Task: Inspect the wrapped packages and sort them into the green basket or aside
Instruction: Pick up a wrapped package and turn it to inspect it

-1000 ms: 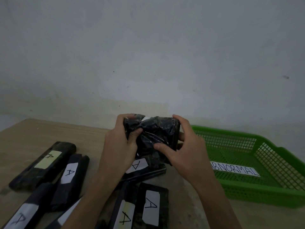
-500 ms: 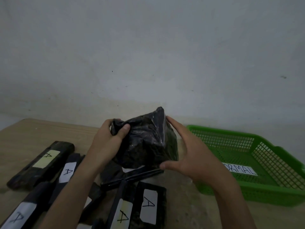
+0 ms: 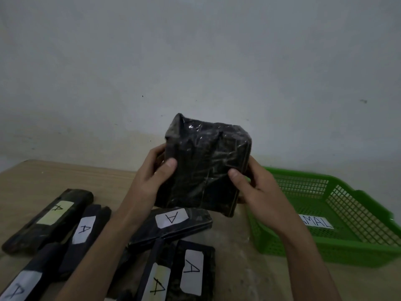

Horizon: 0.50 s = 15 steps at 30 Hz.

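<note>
I hold a black plastic-wrapped package (image 3: 206,164) upright in front of me, above the table. My left hand (image 3: 152,179) grips its left edge with the thumb on the front face. My right hand (image 3: 253,187) grips its lower right edge, thumb on the front as well. No label shows on the side facing me. To the right stands the green basket (image 3: 355,216), with a white label reading partly "MAL" on its floor; my right wrist hides the rest of the label.
Several black wrapped packages with white or yellowish "A" labels lie on the wooden table (image 3: 54,177) at the lower left and centre, such as one (image 3: 50,218) at far left and another (image 3: 193,268) near the front. A pale wall rises behind.
The package has been turned and raised from a crumpled end-on view to an upright flat face. Both hands shifted to its lower side edges.
</note>
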Each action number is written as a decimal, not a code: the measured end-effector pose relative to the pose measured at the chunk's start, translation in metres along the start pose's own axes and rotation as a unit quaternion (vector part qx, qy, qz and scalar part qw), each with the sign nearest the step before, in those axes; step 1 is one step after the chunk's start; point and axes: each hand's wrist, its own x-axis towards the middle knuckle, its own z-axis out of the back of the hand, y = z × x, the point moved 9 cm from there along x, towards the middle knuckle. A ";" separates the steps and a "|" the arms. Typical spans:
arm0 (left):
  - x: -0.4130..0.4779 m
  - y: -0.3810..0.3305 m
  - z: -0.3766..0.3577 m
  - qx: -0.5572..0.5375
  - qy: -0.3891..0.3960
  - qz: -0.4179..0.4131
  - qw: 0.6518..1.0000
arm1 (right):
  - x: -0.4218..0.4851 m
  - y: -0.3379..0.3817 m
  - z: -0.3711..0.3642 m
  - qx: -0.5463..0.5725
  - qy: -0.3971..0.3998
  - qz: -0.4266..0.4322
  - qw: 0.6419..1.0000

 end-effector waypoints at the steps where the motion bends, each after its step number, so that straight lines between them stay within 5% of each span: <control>1: -0.002 -0.003 -0.004 0.016 0.015 -0.014 1.000 | 0.000 0.001 0.003 0.012 -0.018 -0.004 1.000; 7: -0.005 -0.018 -0.015 0.042 0.026 -0.036 0.998 | -0.004 0.004 0.019 0.055 -0.093 -0.023 0.994; 15: -0.007 -0.001 -0.007 -0.090 -0.035 0.150 0.984 | -0.007 0.008 0.001 -0.078 0.067 0.037 0.994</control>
